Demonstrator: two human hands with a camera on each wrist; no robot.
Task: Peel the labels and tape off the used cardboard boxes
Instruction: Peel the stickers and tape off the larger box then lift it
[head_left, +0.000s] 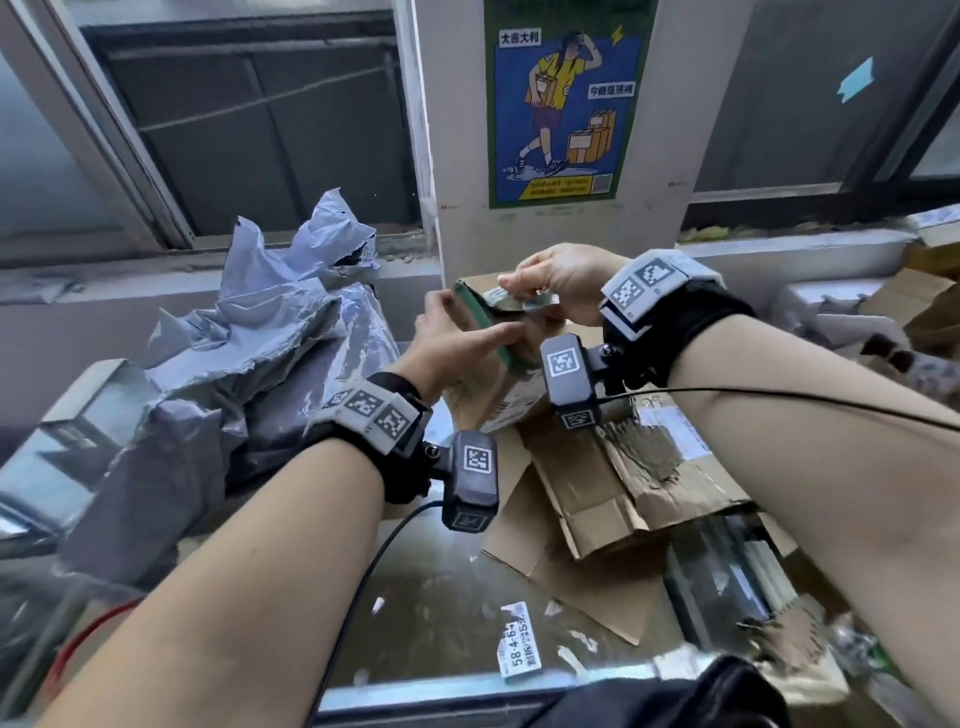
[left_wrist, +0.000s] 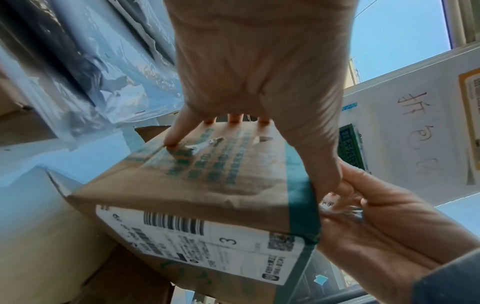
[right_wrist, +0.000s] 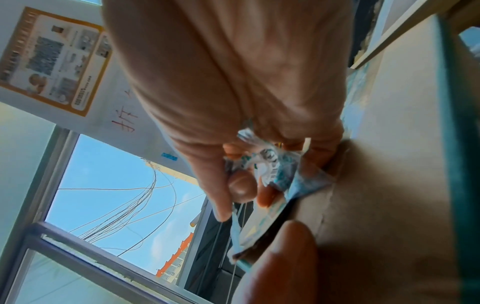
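Cluttered metal table (head_left: 441, 597) under a window is carrying grey mailer bags (head_left: 260, 338) and flattened cardboard (head_left: 597, 493). Over it the left hand (head_left: 457, 338) is gripping a small cardboard box (left_wrist: 207, 189), fingers spanning its printed face (white shipping label (left_wrist: 207, 236) still stuck alongside), while the right hand (head_left: 561, 275) is pinching what seems to be crumpled tape (right_wrist: 275, 164) at its edge.

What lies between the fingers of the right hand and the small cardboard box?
A crumpled tape strip: the right hand pinches one end, the other clings to the cardboard box. The right wrist view shows it.
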